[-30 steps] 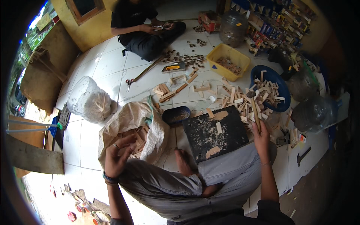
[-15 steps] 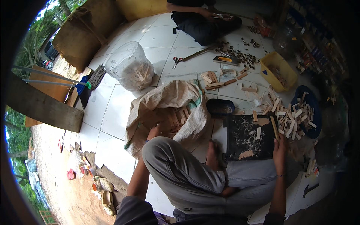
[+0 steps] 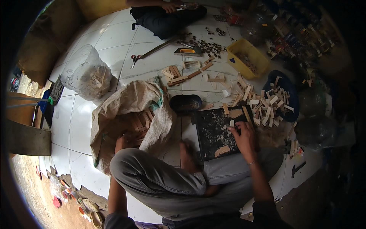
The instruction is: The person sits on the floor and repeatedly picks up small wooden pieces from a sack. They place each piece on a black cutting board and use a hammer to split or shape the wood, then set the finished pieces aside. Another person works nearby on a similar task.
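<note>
My left hand (image 3: 121,142) reaches into an open woven sack (image 3: 110,103) that holds several wooden pieces (image 3: 143,121). Its fingers are in shadow among the wood. A dark board (image 3: 207,143) strewn with pale dust rests at my right knee. Over it, thumb and forefinger of my right hand (image 3: 246,139) pinch a small pale wooden piece (image 3: 231,123). Another small wooden piece (image 3: 225,109) lies near the board's far edge. A longer wooden strip (image 3: 248,115) lies along the board's right edge, beside my right hand.
Loose wooden pieces spill from a blue basin (image 3: 292,100) at the right. Beyond the board stand a dark oval tray (image 3: 179,108) and a yellow tub (image 3: 249,68). A clear plastic bin (image 3: 82,68), scissors (image 3: 134,59), a hammer (image 3: 298,169) and a seated person (image 3: 164,21) are around me.
My right hand has left the strip at the board's right edge and moved inward to the small piece. My left hand stays in the sack. The whole view has shifted to the right.
</note>
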Action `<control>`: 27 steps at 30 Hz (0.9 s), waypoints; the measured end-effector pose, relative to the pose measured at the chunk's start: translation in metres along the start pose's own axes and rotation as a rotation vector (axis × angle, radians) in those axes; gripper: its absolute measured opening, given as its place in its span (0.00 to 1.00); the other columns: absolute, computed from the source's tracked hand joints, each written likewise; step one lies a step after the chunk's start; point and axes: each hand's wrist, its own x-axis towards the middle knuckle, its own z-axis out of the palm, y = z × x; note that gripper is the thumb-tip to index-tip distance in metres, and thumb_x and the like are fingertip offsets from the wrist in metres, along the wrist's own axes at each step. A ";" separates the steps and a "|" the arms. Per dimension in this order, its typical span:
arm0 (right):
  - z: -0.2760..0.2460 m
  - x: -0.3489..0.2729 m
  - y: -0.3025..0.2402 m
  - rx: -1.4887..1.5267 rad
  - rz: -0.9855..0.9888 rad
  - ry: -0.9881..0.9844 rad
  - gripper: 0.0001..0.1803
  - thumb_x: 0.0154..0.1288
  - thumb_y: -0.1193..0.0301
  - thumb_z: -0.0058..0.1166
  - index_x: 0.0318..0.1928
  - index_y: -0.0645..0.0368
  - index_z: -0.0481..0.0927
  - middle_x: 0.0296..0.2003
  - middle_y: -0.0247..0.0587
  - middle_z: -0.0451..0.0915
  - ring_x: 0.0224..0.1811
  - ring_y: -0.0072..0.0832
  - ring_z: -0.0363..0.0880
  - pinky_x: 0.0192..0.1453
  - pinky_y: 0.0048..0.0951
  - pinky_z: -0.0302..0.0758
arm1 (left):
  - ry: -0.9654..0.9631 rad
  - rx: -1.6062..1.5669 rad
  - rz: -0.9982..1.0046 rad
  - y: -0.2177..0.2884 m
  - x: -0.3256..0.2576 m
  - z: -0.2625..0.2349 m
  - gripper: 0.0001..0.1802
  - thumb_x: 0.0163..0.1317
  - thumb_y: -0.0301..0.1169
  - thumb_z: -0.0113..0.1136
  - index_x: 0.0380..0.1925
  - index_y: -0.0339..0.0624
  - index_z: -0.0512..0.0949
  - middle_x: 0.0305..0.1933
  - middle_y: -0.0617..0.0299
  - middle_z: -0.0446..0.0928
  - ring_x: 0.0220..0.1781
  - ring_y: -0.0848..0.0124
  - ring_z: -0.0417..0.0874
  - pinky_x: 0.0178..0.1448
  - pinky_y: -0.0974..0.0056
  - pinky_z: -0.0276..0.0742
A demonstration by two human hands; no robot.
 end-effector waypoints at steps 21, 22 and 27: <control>0.048 0.072 -0.011 -0.060 -0.022 0.111 0.13 0.69 0.62 0.63 0.42 0.60 0.87 0.41 0.48 0.85 0.42 0.47 0.85 0.46 0.45 0.81 | 0.128 0.291 0.317 -0.052 -0.010 0.005 0.16 0.64 0.30 0.71 0.50 0.37 0.83 0.56 0.45 0.84 0.60 0.47 0.84 0.61 0.52 0.79; 0.048 0.074 -0.010 -0.039 -0.037 0.094 0.13 0.68 0.62 0.63 0.42 0.60 0.88 0.41 0.48 0.85 0.41 0.48 0.85 0.45 0.46 0.81 | 0.082 0.238 0.161 -0.037 -0.007 -0.003 0.16 0.65 0.30 0.70 0.50 0.37 0.83 0.55 0.47 0.84 0.60 0.50 0.85 0.61 0.54 0.79; 0.049 0.075 -0.006 -0.054 -0.102 0.085 0.13 0.62 0.63 0.66 0.40 0.60 0.86 0.40 0.47 0.85 0.38 0.49 0.85 0.43 0.47 0.81 | 0.168 -0.222 0.042 0.071 0.003 -0.062 0.23 0.72 0.31 0.67 0.64 0.36 0.78 0.64 0.51 0.82 0.68 0.62 0.81 0.67 0.59 0.79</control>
